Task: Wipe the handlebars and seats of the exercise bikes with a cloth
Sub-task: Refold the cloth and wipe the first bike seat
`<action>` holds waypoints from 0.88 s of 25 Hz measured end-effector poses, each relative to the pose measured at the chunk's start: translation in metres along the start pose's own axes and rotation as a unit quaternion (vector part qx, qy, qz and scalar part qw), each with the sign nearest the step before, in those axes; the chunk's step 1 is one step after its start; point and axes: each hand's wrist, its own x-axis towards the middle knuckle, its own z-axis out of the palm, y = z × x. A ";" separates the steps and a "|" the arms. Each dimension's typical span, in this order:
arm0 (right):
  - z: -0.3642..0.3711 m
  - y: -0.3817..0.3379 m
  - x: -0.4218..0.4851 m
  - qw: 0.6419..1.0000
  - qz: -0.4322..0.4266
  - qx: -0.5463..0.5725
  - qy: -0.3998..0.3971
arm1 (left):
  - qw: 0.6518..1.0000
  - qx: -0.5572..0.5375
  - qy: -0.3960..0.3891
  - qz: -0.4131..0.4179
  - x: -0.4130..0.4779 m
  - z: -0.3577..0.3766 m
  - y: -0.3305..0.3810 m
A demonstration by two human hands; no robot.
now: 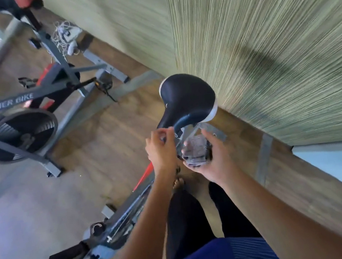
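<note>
Just under the black seat (185,98), my right hand (214,160) grips the folded grey cloth (196,151). My left hand (161,151) is beside it at the seat's narrow nose, fingers curled; I cannot tell whether it holds anything. The green wall (261,25) runs close past the seat's wide edge. Open wooden floor (100,140) lies between this bike and the second bike (26,100).

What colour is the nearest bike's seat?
The seat is black with a white edge; the head view shows it best.
</note>
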 end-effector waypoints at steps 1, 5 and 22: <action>0.006 0.001 0.010 1.000 0.001 -0.004 0.020 | 1.000 -0.006 0.011 -0.015 0.017 -0.005 0.001; 0.035 0.023 0.054 0.992 -0.005 -0.015 0.127 | 0.998 0.037 -0.033 -0.036 0.077 -0.015 0.008; 0.131 0.022 0.140 0.874 -0.235 -0.118 0.410 | 0.947 0.111 -0.298 -0.054 0.175 -0.003 -0.035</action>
